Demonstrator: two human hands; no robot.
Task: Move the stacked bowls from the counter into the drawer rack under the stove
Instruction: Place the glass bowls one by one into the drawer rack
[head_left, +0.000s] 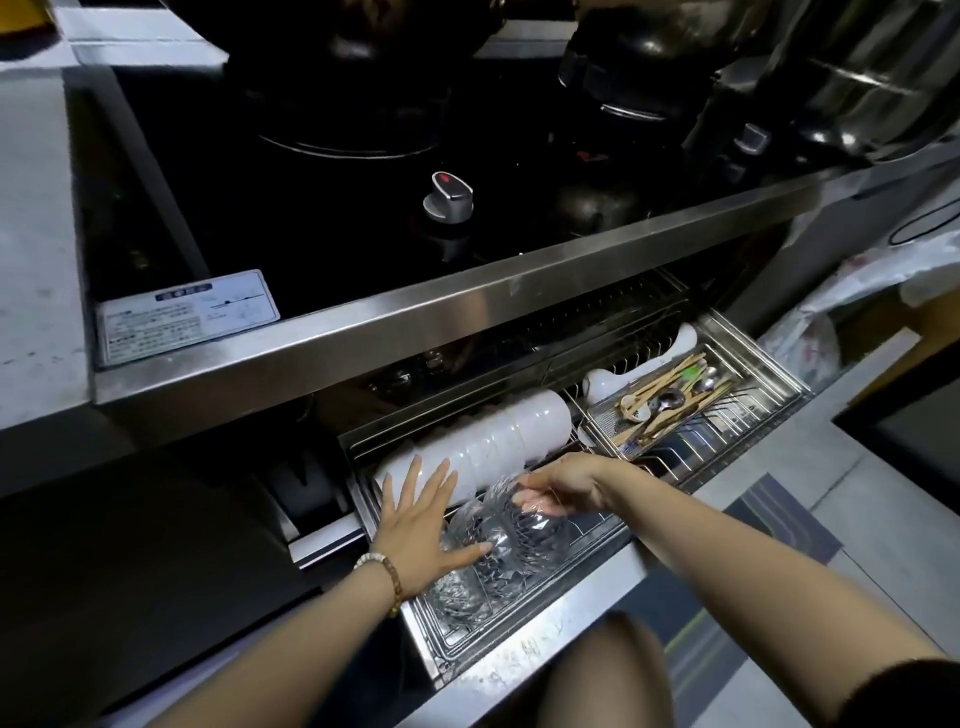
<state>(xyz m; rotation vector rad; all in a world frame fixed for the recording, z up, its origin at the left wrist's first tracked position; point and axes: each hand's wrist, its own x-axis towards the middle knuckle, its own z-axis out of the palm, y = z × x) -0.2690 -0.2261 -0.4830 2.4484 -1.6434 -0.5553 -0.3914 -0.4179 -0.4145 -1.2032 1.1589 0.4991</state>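
A pulled-out steel drawer rack (524, 618) sits under the black stove. A row of white bowls (498, 436) lies on its side along the back of the rack. In front of it lies a stack of clear glass bowls (519, 540), on its side on the wires. My left hand (421, 519) rests flat with spread fingers against the stack's left end, thumb on the glass. My right hand (561, 486) curls over the stack's right end, with fingertips inside the rim of the end bowl. More clear glassware (457, 592) lies lower left in the rack.
A steel cutlery tray (670, 400) with spoons and chopsticks sits in the rack's right half, beside a white ladle (639, 369). The stove knob (449, 200) and the steel counter edge (467, 312) overhang the drawer. Pots stand on the stove. My knee (608, 675) is below the drawer front.
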